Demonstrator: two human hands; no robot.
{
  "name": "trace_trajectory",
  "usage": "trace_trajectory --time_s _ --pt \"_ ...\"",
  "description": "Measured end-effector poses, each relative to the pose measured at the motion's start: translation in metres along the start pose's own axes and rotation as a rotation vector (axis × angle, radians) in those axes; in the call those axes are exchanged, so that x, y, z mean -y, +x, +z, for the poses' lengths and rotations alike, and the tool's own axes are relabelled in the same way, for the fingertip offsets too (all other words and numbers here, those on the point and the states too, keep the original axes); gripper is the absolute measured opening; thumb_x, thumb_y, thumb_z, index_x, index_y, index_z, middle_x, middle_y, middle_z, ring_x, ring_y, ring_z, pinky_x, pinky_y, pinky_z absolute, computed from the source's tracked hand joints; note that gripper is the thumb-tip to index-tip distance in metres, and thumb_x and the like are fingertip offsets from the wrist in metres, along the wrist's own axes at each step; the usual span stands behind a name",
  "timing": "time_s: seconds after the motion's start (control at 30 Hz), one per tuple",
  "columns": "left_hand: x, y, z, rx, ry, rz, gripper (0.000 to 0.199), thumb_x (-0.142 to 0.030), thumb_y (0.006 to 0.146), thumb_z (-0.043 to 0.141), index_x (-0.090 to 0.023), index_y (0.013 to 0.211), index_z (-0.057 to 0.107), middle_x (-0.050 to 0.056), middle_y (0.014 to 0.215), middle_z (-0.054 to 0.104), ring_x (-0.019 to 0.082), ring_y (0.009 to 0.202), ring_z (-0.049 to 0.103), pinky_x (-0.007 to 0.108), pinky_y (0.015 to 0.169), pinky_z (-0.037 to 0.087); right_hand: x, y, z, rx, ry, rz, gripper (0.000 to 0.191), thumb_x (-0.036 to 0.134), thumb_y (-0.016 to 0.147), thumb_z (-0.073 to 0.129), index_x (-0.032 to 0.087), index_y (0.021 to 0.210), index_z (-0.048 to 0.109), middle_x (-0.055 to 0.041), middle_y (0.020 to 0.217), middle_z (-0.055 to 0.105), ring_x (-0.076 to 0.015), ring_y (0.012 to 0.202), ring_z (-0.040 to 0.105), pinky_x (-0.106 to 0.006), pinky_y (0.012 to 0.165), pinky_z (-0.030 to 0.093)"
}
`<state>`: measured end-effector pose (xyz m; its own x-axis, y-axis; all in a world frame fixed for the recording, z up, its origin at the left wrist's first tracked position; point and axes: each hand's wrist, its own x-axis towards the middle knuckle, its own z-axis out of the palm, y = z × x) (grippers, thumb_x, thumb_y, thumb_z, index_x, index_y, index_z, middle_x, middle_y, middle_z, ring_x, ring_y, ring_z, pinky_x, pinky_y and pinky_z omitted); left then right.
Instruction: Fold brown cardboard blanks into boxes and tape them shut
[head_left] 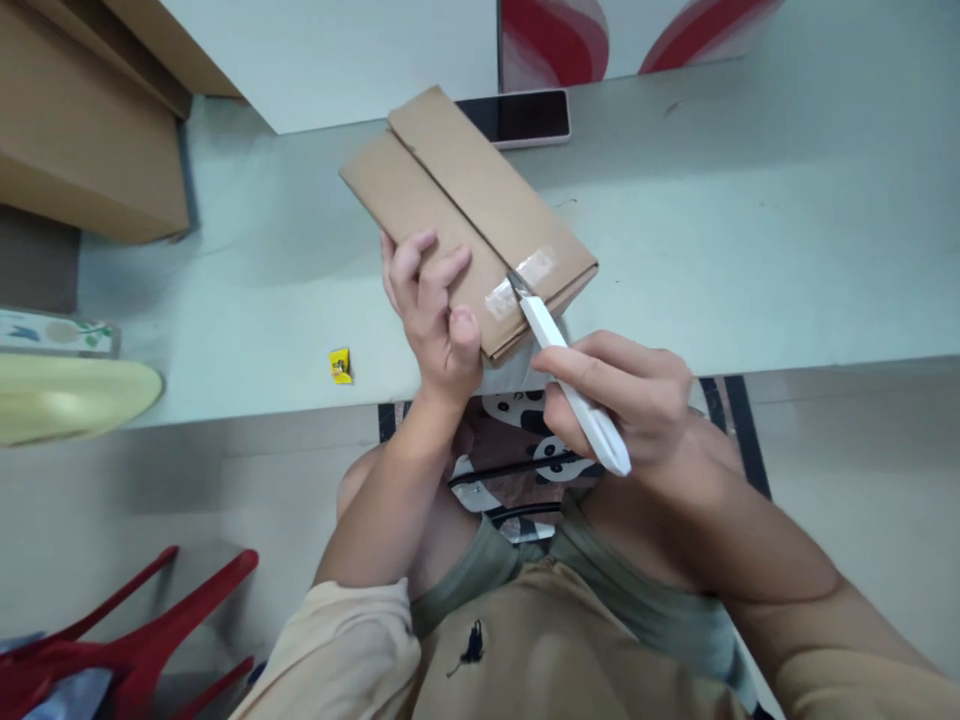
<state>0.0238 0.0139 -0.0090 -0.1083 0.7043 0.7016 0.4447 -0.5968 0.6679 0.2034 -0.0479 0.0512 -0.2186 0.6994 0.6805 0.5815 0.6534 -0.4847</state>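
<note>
In the head view, the person's left hand (435,310) grips a small cardboard box (457,185) at its lower left side, the fingers bent over the upper face and the thumb beside the near corner. The box is in front of the person, over the near part of the pale desk (712,250), its long seam slanting from upper left to lower right; whether its underside touches the desk cannot be told. The right hand (634,395) pinches a white box cutter (577,390) between thumb and fingers, its handle end pointing back toward the person. The blade tip meets the seam near the box's near end, between two patches of clear tape (534,266) on either side.

Just behind the box lies a smartphone (534,116), partly covered by it, in front of a white panel (360,50). A little yellow packet (340,366) lies on the desk left of the left hand. Larger cardboard cartons (97,150) stand at the far left. Below the desk, a panda-print item (555,460) shows between the person's legs, and a red chair (142,640) stands at lower left.
</note>
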Motion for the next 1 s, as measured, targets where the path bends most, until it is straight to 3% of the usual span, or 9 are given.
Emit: trace_trajectory --time_s 0.13,0.33,0.57,0.67,0.77,0.87,1.0 --pt "0.000 0.002 0.002 -0.012 0.048 0.055 0.049 -0.065 0.098 0.034 -0.032 0.119 0.064 0.003 0.133 0.052 0.028 0.135 0.048 0.054 0.132 0.005 -0.008 -0.001 0.004 -0.010 0.019 0.000 0.027 0.006 0.079 0.059 0.022 0.096 0.072 0.0023 0.069 0.067 -0.0072 0.055 0.055 -0.021 0.050 0.040" --pt "0.000 0.002 0.002 -0.021 0.096 0.043 0.052 -0.067 0.097 0.033 -0.029 0.116 0.064 0.005 0.133 0.055 0.028 0.134 0.049 0.051 0.132 0.008 -0.003 -0.001 -0.016 0.014 -0.010 -0.101 0.021 0.008 0.080 0.060 0.023 0.091 0.070 0.0036 0.057 0.059 -0.0091 0.049 0.051 -0.024 0.048 0.040" --pt "0.005 0.001 0.000 0.027 0.146 -0.062 0.063 -0.077 0.093 0.027 -0.031 0.118 0.062 0.004 0.135 0.054 0.031 0.141 0.043 0.055 0.132 0.006 0.022 0.001 -0.041 0.157 0.044 0.143 0.026 0.003 0.083 0.062 0.020 0.102 0.069 -0.0007 0.070 0.066 -0.0103 0.060 0.059 -0.024 0.058 0.050" --pt "0.004 0.001 0.001 0.015 0.157 0.050 0.052 -0.064 0.098 0.028 -0.032 0.120 0.062 0.003 0.134 0.053 0.028 0.135 0.049 0.054 0.132 0.011 0.022 0.000 -0.037 0.196 0.033 0.159 0.026 0.003 0.083 0.062 0.019 0.102 0.069 -0.0001 0.069 0.065 -0.0095 0.059 0.057 -0.023 0.058 0.048" --pt "0.003 0.001 0.002 -0.001 0.160 0.090 0.048 -0.061 0.100 0.027 -0.034 0.121 0.061 0.002 0.134 0.053 0.026 0.134 0.051 0.052 0.131 0.015 0.010 -0.003 -0.020 0.107 -0.010 0.056 0.025 0.003 0.082 0.062 0.020 0.100 0.070 0.0019 0.065 0.063 -0.0086 0.055 0.055 -0.022 0.053 0.044" --pt "0.003 0.000 0.000 0.034 0.140 -0.014 0.057 -0.072 0.096 0.026 -0.033 0.120 0.061 0.002 0.137 0.054 0.028 0.142 0.044 0.051 0.133 0.011 -0.001 -0.003 -0.004 0.010 -0.107 0.038 0.026 0.006 0.083 0.061 0.024 0.099 0.071 0.0027 0.066 0.064 -0.0089 0.054 0.055 -0.023 0.050 0.041" --pt "0.006 -0.001 -0.004 0.047 0.063 -0.101 0.064 -0.079 0.092 0.029 -0.031 0.119 0.062 0.004 0.139 0.053 0.031 0.148 0.037 0.053 0.133 0.005 -0.004 -0.003 -0.007 -0.047 -0.051 0.006 0.023 0.009 0.084 0.061 0.025 0.098 0.069 0.0028 0.062 0.062 -0.0093 0.050 0.054 -0.024 0.049 0.043"
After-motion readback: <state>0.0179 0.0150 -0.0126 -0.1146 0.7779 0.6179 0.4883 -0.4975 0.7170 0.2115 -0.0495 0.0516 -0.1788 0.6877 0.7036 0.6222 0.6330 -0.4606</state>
